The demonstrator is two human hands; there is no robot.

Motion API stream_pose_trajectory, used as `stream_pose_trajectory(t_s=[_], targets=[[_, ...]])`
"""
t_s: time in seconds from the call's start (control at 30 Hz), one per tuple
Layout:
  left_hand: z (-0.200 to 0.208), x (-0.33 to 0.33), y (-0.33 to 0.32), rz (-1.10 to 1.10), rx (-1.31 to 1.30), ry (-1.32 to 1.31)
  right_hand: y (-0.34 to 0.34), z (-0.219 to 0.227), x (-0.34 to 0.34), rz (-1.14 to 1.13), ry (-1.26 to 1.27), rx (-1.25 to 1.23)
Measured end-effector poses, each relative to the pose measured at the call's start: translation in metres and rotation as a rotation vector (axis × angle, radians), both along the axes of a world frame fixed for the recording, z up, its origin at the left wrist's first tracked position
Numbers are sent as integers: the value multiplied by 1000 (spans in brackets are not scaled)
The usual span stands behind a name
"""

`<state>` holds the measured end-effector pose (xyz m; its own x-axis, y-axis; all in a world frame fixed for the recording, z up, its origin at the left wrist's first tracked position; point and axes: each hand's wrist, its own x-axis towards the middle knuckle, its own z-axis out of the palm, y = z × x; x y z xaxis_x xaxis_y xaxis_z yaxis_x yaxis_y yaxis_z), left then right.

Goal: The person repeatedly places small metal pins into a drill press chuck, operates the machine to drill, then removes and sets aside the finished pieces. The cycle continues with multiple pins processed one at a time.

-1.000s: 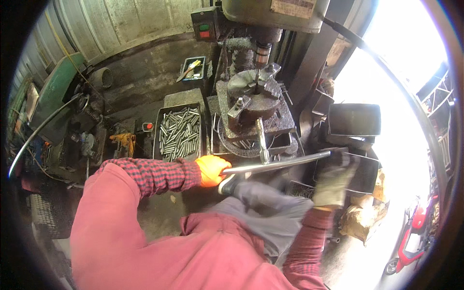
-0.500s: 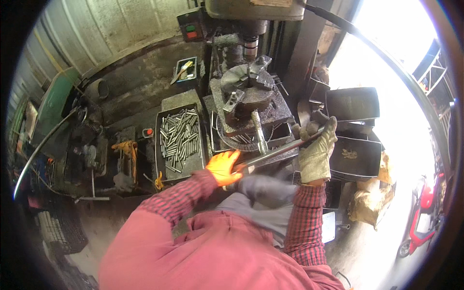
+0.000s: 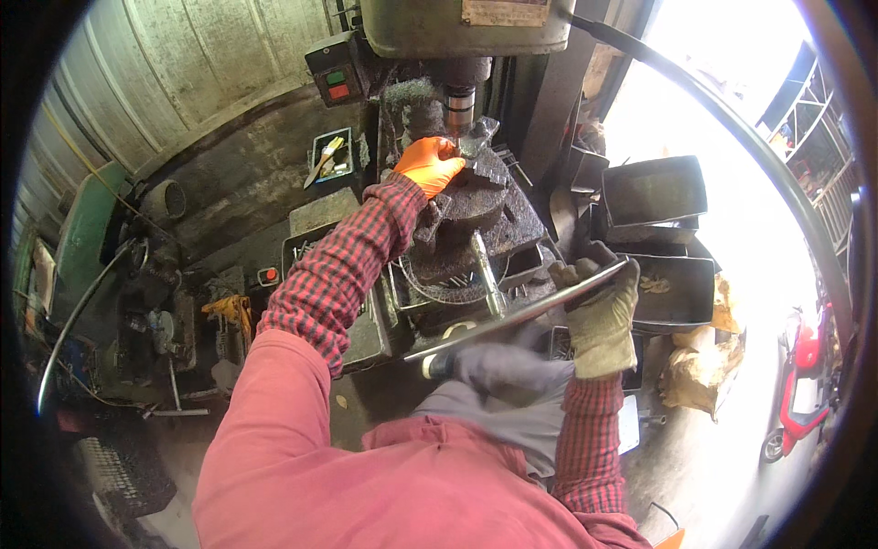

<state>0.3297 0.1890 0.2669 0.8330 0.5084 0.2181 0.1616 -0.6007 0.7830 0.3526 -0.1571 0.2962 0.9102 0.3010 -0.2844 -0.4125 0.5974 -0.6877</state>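
Note:
In an orange glove, my left hand (image 3: 430,166) reaches in at the jawed clamping fixture (image 3: 480,183), just below the spindle (image 3: 460,105) of a drill press (image 3: 466,32). Its fingers are bent together, and whatever they hold is hidden. My right hand (image 3: 602,320), in a pale work glove, is wrapped round one end of a long metal bar (image 3: 512,317). The bar slants down to the left across the front of the machine, its other end free. A bright metal handle (image 3: 487,274) sticks out of the fixture toward me.
Left of the machine, a tray (image 3: 366,339) of short metal pins lies partly behind my left arm. A switch box (image 3: 337,71) and a small tray with a brush (image 3: 327,157) are beyond it. Dark bins (image 3: 654,192) and a paper sack (image 3: 704,375) stand at the right.
My left hand has let go of the bar and moved up and away to the clamping fixture. The right hand keeps the bar, whose left end now hangs lower.

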Motion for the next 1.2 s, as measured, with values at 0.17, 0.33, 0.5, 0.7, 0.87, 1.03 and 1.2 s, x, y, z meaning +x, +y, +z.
stream_pose_trajectory(t_s=[0.17, 0.33, 0.5, 0.7, 0.87, 1.03, 1.2], targets=[[-4, 4, 10, 8, 0, -9, 18, 21, -61, 475, -845, -554], [-10, 9, 16, -24, -6, -18, 46, -47, -110, 674, -1554, -616], [-13, 6, 18, -25, -46, -34, -7, -78, -44, 641, -734, -628], [-15, 10, 24, -44, -29, -19, -16, 11, -85, 758, -1323, -598], [-16, 5, 26, 22, 118, 2, 8, -78, -76, 934, -866, -830], [-13, 4, 31, -26, -460, -100, -87, -154, 6, 352, -749, -1063], [-12, -24, 49, 3, -636, -434, -135, -148, -13, 142, -568, -828]])
